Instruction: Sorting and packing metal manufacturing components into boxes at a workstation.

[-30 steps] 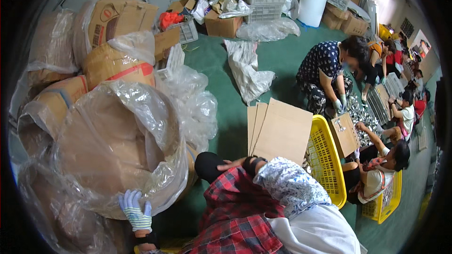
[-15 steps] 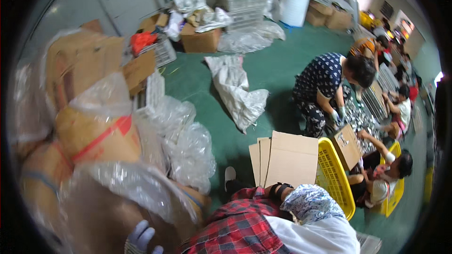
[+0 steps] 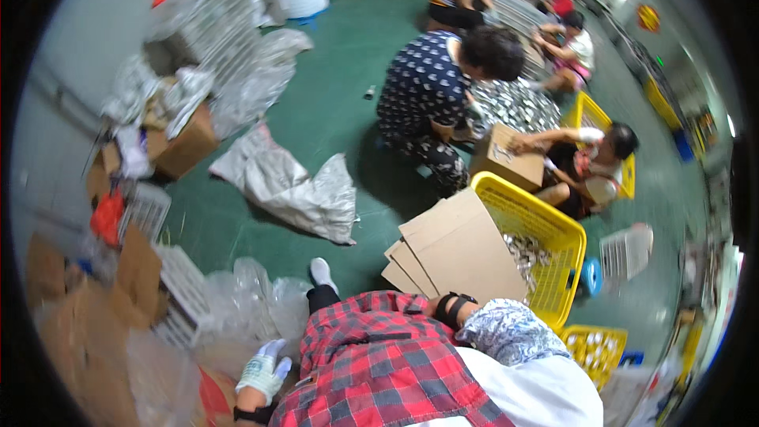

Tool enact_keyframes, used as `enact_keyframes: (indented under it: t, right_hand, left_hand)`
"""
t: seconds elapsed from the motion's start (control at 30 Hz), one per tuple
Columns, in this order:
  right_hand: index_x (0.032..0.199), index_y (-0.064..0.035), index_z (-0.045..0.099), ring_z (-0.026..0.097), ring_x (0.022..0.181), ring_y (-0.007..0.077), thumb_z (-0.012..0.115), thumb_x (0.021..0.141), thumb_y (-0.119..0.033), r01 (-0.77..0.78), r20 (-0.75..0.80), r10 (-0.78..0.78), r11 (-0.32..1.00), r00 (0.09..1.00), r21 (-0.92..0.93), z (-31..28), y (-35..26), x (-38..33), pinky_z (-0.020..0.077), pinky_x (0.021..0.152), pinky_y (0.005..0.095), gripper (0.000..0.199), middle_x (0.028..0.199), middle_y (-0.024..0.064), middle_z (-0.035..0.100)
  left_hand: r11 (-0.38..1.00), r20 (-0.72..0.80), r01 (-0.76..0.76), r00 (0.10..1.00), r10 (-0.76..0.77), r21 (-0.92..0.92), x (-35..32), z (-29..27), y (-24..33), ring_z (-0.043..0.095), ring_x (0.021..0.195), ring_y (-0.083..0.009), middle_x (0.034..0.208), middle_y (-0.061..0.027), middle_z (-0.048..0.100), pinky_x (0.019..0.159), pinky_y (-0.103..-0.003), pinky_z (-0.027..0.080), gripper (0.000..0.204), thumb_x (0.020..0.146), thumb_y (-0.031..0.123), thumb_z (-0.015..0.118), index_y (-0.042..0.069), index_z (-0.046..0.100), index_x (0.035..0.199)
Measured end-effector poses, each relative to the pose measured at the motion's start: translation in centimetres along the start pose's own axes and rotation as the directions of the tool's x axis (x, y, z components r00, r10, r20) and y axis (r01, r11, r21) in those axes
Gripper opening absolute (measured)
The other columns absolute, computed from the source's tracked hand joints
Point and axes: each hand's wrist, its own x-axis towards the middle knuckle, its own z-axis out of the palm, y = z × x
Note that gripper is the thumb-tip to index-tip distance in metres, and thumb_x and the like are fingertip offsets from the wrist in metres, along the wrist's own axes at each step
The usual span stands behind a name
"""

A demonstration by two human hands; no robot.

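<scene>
My left hand (image 3: 265,369), in a white glove, hangs at the lower left beside my red checked clothing (image 3: 371,348). Its fingers are spread with nothing in them. Clear plastic wrapping (image 3: 253,300) lies closest to it. On the right, my right arm (image 3: 506,341) wears a patterned sleeve cover and a black strap. It reaches to the lower edge of several fanned brown cardboard sheets (image 3: 462,241), which it appears to grip; the fingers themselves are hidden. The sheets overlap the left side of a yellow basket (image 3: 571,241) containing small shiny metal pieces (image 3: 528,257).
A white woven sack (image 3: 288,186) lies on the green floor ahead. Crouched at the right, a person (image 3: 423,83) in patterned clothes works by a metal heap (image 3: 514,107). Another person (image 3: 601,166) sits by a cardboard box (image 3: 506,162). Boxes (image 3: 95,348) crowd the left.
My view has swung right, so the sack and the people sit farther left. My left hand has come more fully into view. The cardboard sheets stay against my right arm and now look tilted.
</scene>
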Motion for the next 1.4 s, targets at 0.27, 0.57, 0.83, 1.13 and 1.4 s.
enact_keyframes:
  t: [0.27, 0.57, 0.83, 1.13, 1.4]
  right_hand:
    - [0.086, -0.0058, 0.069, 0.062, 0.081, 0.0226, 0.059, 0.074, -0.029, -0.2, -0.213, 0.182, 0.978, 0.96, -0.065, -6.6, -17.9, 7.0, 0.0482, 0.073, 0.0403, 0.027, 0.09, 0.0111, 0.068]
    - [0.091, -0.0041, 0.067, 0.064, 0.085, 0.0282, 0.054, 0.076, -0.032, -0.398, -0.362, 0.314, 0.898, 0.878, -0.186, -13.0, -25.6, 6.0, 0.0485, 0.074, 0.0421, 0.034, 0.092, 0.0145, 0.067]
    - [0.1, -0.0075, 0.066, 0.062, 0.092, 0.0316, 0.055, 0.071, -0.029, -0.417, -0.416, 0.373, 0.909, 0.829, -0.016, -18.6, -21.5, 6.9, 0.0489, 0.076, 0.0435, 0.038, 0.098, 0.0164, 0.065]
    - [0.101, -0.0145, 0.067, 0.062, 0.095, 0.0328, 0.056, 0.076, -0.031, -0.346, -0.277, 0.408, 0.905, 0.87, 0.246, -24.2, -12.5, 8.8, 0.0479, 0.079, 0.0462, 0.032, 0.103, 0.0109, 0.065]
    - [0.1, -0.0062, 0.065, 0.06, 0.097, 0.0335, 0.045, 0.081, -0.044, -0.072, -0.526, 0.581, 0.711, 0.621, 0.7, -22.2, -12.9, 4.6, 0.0472, 0.081, 0.0412, 0.047, 0.1, 0.0192, 0.063]
  left_hand:
    - [0.967, 0.489, 0.251, 0.849, -0.202, -0.035, 20.3, 3.4, -27.8, 0.049, 0.113, -0.0356, 0.124, -0.0216, 0.05, 0.095, -0.038, 0.038, 0.059, 0.081, 0.031, 0.053, 0.007, 0.036, 0.132]
    - [0.983, 0.58, 0.137, 0.794, -0.181, 0.119, 33.3, -8.8, -24.1, 0.049, 0.113, -0.0355, 0.124, -0.0216, 0.049, 0.095, -0.038, 0.038, 0.06, 0.081, 0.032, 0.052, 0.008, 0.035, 0.133]
    - [0.963, 0.629, 0.052, 0.747, -0.213, 0.263, 42.4, -12.1, -17.1, 0.049, 0.114, -0.0354, 0.124, -0.0216, 0.049, 0.095, -0.038, 0.038, 0.061, 0.082, 0.032, 0.052, 0.009, 0.033, 0.134]
    - [0.901, 0.591, -0.041, 0.767, -0.249, 0.433, 50.6, -17.0, -5.5, 0.048, 0.114, -0.0354, 0.125, -0.0216, 0.049, 0.095, -0.038, 0.038, 0.062, 0.082, 0.032, 0.052, 0.009, 0.032, 0.135]
    - [0.855, 0.599, -0.139, 0.768, -0.226, 0.5, 57.0, -19.6, 2.5, 0.048, 0.114, -0.0353, 0.125, -0.0216, 0.049, 0.095, -0.038, 0.038, 0.063, 0.082, 0.033, 0.051, 0.01, 0.03, 0.136]
